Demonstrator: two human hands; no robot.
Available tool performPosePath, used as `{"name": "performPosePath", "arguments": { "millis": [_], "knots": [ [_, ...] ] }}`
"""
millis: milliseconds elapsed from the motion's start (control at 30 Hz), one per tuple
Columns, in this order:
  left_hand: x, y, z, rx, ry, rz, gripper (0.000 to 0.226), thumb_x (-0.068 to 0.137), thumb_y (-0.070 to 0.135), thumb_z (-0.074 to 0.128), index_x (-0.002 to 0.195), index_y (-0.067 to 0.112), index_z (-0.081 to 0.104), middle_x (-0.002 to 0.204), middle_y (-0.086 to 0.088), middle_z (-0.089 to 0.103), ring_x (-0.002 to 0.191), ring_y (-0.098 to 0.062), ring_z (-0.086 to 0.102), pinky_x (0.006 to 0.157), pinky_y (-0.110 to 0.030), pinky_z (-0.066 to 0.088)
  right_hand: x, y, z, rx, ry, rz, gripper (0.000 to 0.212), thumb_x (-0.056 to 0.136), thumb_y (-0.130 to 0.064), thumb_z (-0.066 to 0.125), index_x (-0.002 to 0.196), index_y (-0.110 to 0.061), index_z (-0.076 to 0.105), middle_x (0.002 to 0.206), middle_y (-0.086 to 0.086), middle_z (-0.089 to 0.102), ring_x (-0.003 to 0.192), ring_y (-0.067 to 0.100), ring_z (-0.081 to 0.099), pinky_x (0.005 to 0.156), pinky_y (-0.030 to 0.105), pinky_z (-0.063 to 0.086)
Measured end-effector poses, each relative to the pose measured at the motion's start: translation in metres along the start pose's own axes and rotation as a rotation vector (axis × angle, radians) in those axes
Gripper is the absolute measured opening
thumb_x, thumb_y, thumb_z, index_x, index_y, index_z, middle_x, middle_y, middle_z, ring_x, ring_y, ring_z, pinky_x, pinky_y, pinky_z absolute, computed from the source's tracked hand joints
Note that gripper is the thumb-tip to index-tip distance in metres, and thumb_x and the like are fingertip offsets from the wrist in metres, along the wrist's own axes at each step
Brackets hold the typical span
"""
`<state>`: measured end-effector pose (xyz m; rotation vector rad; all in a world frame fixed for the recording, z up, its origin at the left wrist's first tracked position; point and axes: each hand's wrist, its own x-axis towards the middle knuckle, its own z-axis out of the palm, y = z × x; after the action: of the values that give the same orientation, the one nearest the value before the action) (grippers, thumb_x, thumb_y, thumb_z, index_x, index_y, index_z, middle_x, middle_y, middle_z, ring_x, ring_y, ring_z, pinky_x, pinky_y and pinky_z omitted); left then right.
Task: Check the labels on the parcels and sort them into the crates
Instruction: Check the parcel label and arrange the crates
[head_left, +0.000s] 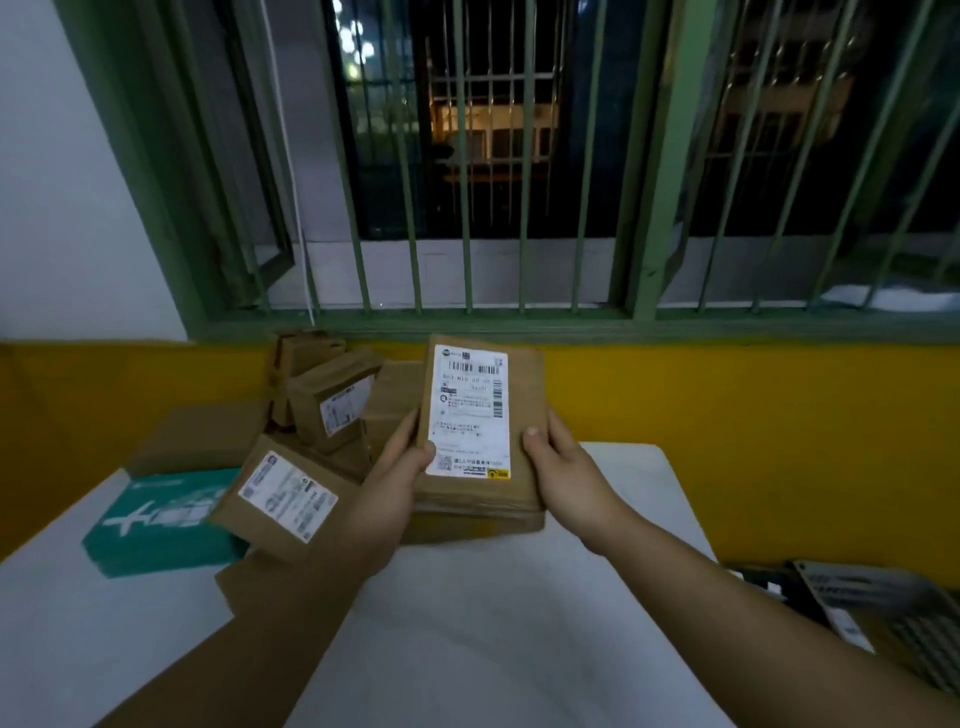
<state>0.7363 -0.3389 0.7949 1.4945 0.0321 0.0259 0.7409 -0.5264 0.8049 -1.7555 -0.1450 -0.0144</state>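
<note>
Below a barred window (467, 156), a white counter (467, 623) carries the work: the parcel (480, 431) is held label-up above it, left hand (395, 478) and right hand (566, 467) pinching its side edges, fingers curled behind. Left of the parcel a pile (311, 415) waits unsorted; a crate (904, 623) at its lower right seems to hold some, so sorting looks barely begun.

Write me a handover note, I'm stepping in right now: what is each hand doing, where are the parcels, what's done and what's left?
Left hand and right hand grip the held parcel by its sides, label facing up and readable.
Parcel pile and teal parcel wait on the white table.
Crate at the right edge holds some items.
Left: place this parcel, then check and sort the pile.
</note>
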Motion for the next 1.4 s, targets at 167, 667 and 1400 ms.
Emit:
{"name": "performPosePath", "arguments": {
  "millis": [167, 667, 1400],
  "knots": [
    [-0.01, 0.051, 0.037, -0.008, -0.086, 0.158, 0.04, 0.1, 0.038, 0.042, 0.14, 0.037, 0.046, 0.117, 0.015, 0.068, 0.107, -0.006, 0.065, 0.095, -0.034, 0.051, -0.013, -0.042, -0.037, -0.033, 0.088, -0.159, 0.042, 0.103, -0.038, 0.037, 0.143, -0.05, 0.028, 0.111, -0.034, 0.054, 0.096, -0.009, 0.059, 0.076, 0.014, 0.049],
    [-0.028, 0.101, 0.1, 0.024, -0.098, 0.37, 0.038, 0.106, 0.026, 0.021, 0.139, 0.04, 0.035, 0.119, 0.017, 0.063, 0.104, 0.006, 0.061, 0.086, -0.013, 0.049, -0.043, -0.092, -0.095, -0.042, 0.26, -0.386, 0.049, 0.103, -0.035, 0.036, 0.15, -0.043, 0.024, 0.131, -0.022, 0.049, 0.111, -0.007, 0.049, 0.087, 0.011, 0.042],
    [-0.043, 0.11, 0.1, 0.073, -0.025, 0.362, 0.036, 0.105, 0.039, 0.022, 0.136, 0.049, 0.037, 0.137, 0.007, 0.055, 0.129, -0.013, 0.048, 0.113, -0.04, 0.034, -0.051, -0.095, -0.097, 0.089, 0.29, -0.381, 0.037, 0.107, -0.027, 0.027, 0.133, -0.041, 0.049, 0.112, -0.033, 0.057, 0.098, -0.024, 0.052, 0.074, 0.0, 0.043]
  ]
}}
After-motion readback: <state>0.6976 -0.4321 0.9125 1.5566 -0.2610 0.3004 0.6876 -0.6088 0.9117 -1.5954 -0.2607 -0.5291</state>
